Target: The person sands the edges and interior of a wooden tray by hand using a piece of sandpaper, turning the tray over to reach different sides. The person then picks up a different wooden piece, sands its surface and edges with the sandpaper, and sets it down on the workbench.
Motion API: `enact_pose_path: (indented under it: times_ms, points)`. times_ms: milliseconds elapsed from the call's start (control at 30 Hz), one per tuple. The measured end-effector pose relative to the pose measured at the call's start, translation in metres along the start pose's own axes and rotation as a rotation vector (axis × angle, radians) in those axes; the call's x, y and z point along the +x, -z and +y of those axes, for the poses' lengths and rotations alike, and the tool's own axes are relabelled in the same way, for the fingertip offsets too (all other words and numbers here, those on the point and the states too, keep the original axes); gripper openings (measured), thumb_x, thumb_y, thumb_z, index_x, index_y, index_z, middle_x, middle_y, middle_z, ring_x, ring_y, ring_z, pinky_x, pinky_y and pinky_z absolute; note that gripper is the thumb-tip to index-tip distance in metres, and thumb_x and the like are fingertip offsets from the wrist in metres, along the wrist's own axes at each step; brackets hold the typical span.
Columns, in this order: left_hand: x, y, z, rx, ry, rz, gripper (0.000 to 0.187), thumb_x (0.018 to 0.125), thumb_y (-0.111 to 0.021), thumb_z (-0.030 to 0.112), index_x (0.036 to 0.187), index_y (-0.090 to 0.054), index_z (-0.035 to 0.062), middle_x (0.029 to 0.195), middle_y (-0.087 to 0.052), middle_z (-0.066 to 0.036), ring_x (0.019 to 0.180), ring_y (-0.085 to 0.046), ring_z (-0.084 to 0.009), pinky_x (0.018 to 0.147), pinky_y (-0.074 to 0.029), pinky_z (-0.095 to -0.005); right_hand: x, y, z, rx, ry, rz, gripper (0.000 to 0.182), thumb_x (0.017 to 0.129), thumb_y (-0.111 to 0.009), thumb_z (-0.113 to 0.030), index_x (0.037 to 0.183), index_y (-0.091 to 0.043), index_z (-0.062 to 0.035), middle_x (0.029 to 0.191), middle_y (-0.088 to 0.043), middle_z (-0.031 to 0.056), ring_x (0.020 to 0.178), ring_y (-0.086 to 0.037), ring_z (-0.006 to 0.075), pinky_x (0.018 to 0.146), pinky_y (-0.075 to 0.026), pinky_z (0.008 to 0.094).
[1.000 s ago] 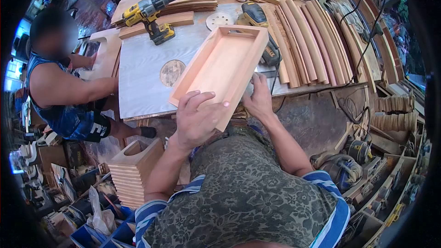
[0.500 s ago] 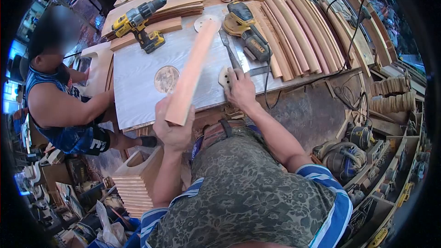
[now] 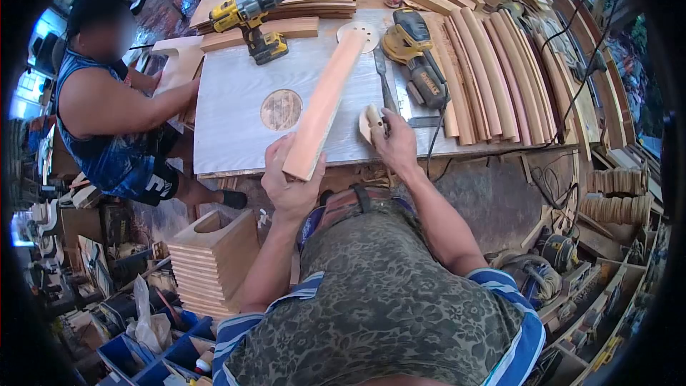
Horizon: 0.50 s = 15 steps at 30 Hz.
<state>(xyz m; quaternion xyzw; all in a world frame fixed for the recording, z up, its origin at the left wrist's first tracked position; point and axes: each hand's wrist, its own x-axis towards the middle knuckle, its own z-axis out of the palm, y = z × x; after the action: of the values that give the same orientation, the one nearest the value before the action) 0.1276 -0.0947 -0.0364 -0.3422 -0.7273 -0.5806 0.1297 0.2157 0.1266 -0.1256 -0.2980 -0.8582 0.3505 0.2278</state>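
Note:
My left hand (image 3: 287, 184) grips the near end of a long, slightly curved wooden strip (image 3: 327, 104), which slants away over the grey board (image 3: 232, 93). The strip's far end overlaps a round pale sanding disc (image 3: 349, 37) with holes. My right hand (image 3: 395, 141) pinches a second sanding disc (image 3: 371, 123), bent and raised at the board's near edge. Just beyond the right hand lies a flat dark metal tool (image 3: 384, 78), perhaps a file or chisel. A yellow and black orbital sander (image 3: 414, 57) rests on the table right of it.
A yellow cordless drill (image 3: 254, 18) with a long bit lies at the back left. Several curved wooden strips (image 3: 493, 75) line the right, with a black cord (image 3: 436, 136) near my right arm. A co-worker (image 3: 107, 93) stands left. Stacked wooden pieces (image 3: 214, 257) stand below.
My right hand has lifted the sanding disc from lying flat to bent between the fingers. My left hand still holds the wooden strip. The whole view has shifted.

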Motion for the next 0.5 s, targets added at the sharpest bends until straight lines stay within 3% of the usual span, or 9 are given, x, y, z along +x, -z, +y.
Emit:
enact_pose_path:
  times_ms: [100, 167, 200, 233, 300, 367, 433, 500]
  points:
    - [0.002, -0.007, -0.002, 0.044, -0.049, -0.011, 0.058, 0.080, -0.086, 0.002, 0.130, -0.059, -0.0075, 0.121, -0.067, -0.021, 0.110, -0.066, -0.0303, 0.096, -0.053, -0.0388, 0.010, -0.002, 0.019, 0.178, -0.047, 0.036, 0.046, 0.092, -0.070, -0.021, 0.129, -0.064, 0.0041, 0.110, -0.074, 0.0221, 0.101, -0.073, 0.0366, 0.089, -0.057, 0.0433]
    - [0.003, -0.013, -0.005, 0.029, -0.124, 0.024, 0.064, 0.075, -0.090, 0.002, 0.133, -0.061, 0.0002, 0.119, -0.064, -0.022, 0.107, -0.070, -0.0310, 0.090, -0.059, -0.0380, 0.017, 0.004, 0.029, 0.691, -0.328, -0.049, 0.043, 0.094, -0.071, -0.018, 0.131, -0.064, 0.0026, 0.106, -0.075, 0.0155, 0.092, -0.073, 0.0294, 0.082, -0.058, 0.0421]
    - [0.003, -0.016, -0.005, 0.023, -0.124, 0.021, 0.064, 0.075, -0.090, 0.002, 0.133, -0.061, 0.0002, 0.119, -0.064, -0.022, 0.107, -0.070, -0.0310, 0.090, -0.059, -0.0380, 0.023, 0.025, 0.018, 1.000, -0.574, -0.176, 0.041, 0.101, -0.063, -0.022, 0.135, -0.062, 0.0000, 0.109, -0.073, 0.0122, 0.086, -0.070, 0.0231, 0.075, -0.058, 0.0397]
    - [0.001, -0.017, -0.005, 0.061, -0.121, 0.019, 0.065, 0.074, -0.090, 0.002, 0.132, -0.061, 0.0003, 0.119, -0.064, -0.022, 0.106, -0.070, -0.0317, 0.089, -0.059, -0.0382, 0.025, 0.041, 0.014, 0.994, -0.578, -0.159, 0.041, 0.101, -0.063, -0.022, 0.135, -0.062, 0.0000, 0.109, -0.073, 0.0122, 0.086, -0.070, 0.0231, 0.075, -0.058, 0.0397]
    - [0.001, -0.024, -0.006, 0.073, -0.124, 0.001, 0.065, 0.073, -0.091, 0.002, 0.131, -0.062, 0.0004, 0.119, -0.064, -0.022, 0.105, -0.070, -0.0323, 0.088, -0.059, -0.0384, 0.026, 0.065, 0.008, 1.536, -0.530, -0.281, 0.045, 0.106, -0.052, -0.028, 0.142, -0.055, -0.0021, 0.117, -0.070, 0.0152, 0.083, -0.068, 0.0213, 0.069, -0.057, 0.0364]
    - [0.000, -0.030, -0.006, 0.175, -0.174, -0.015, 0.063, 0.071, -0.091, 0.002, 0.128, -0.064, 0.0000, 0.119, -0.064, -0.022, 0.104, -0.070, -0.0328, 0.088, -0.059, -0.0386, 0.026, 0.082, 0.010, 1.533, -0.475, -0.270, 0.050, 0.107, -0.047, -0.032, 0.147, -0.048, -0.0024, 0.124, -0.067, 0.0168, 0.084, -0.069, 0.0219, 0.070, -0.058, 0.0359]
    - [0.001, -0.038, -0.005, 0.171, -0.180, -0.032, 0.059, 0.074, -0.088, -0.002, 0.128, -0.064, -0.0032, 0.119, -0.064, -0.022, 0.108, -0.067, -0.0336, 0.092, -0.056, -0.0411, 0.031, 0.094, 0.017, 1.810, -0.321, -0.470, 0.054, 0.107, -0.046, -0.031, 0.150, -0.045, 0.0003, 0.133, -0.061, 0.0257, 0.092, -0.070, 0.0280, 0.079, -0.062, 0.0461]
    - [0.001, -0.042, -0.008, 0.246, -0.261, -0.066, 0.060, 0.071, -0.088, -0.001, 0.127, -0.064, -0.0035, 0.118, -0.065, -0.022, 0.107, -0.067, -0.0368, 0.092, -0.056, -0.0423, 0.033, 0.100, 0.018, 1.808, -0.323, -0.476, 0.056, 0.106, -0.045, -0.031, 0.152, -0.042, 0.0006, 0.137, -0.059, 0.0277, 0.090, -0.071, 0.0279, 0.082, -0.062, 0.0461]
